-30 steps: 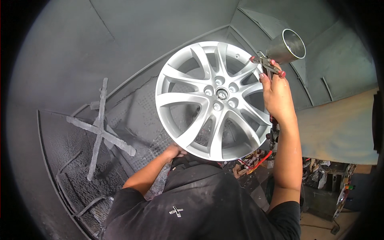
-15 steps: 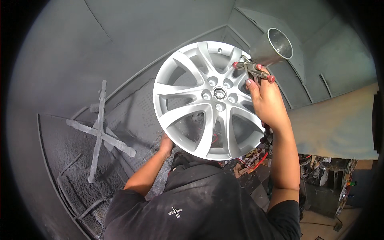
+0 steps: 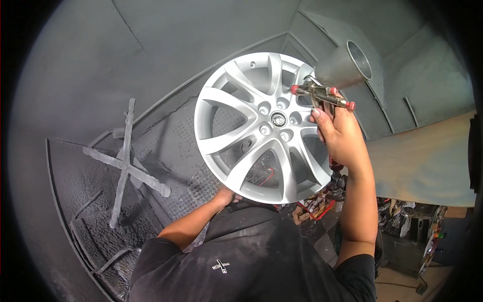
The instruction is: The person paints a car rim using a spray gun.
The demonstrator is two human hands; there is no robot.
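Observation:
A silver alloy wheel rim [image 3: 215, 143] with paired spokes faces up in front of me. My left hand [image 3: 226, 197] is at its lower left edge, closed on the rim, its fingertips partly hidden beneath. Over the wheel's right side, my right hand [image 3: 344, 133] is wrapped round a spray gun [image 3: 318, 93] with red end pieces. The gun's nozzle end points left across the upper right spokes. A metal paint cup [image 3: 339, 68] sits tilted on the gun, beyond my knuckles. Whatever supports the wheel from below is hidden.
A grey-coated cross-shaped stand [image 3: 126, 168] is at the left. Grey booth walls [image 3: 211, 30] rise at the far side. Behind my right arm are a tan panel [image 3: 422, 158] and a cluttered shelf [image 3: 407, 226]. A red hose or cord [image 3: 322, 212] shows below the wheel.
The wheel has turned counterclockwise, with my left hand moving right along its lower edge. My right hand and the spray gun have shifted slightly nearer, and the cup has tilted a little.

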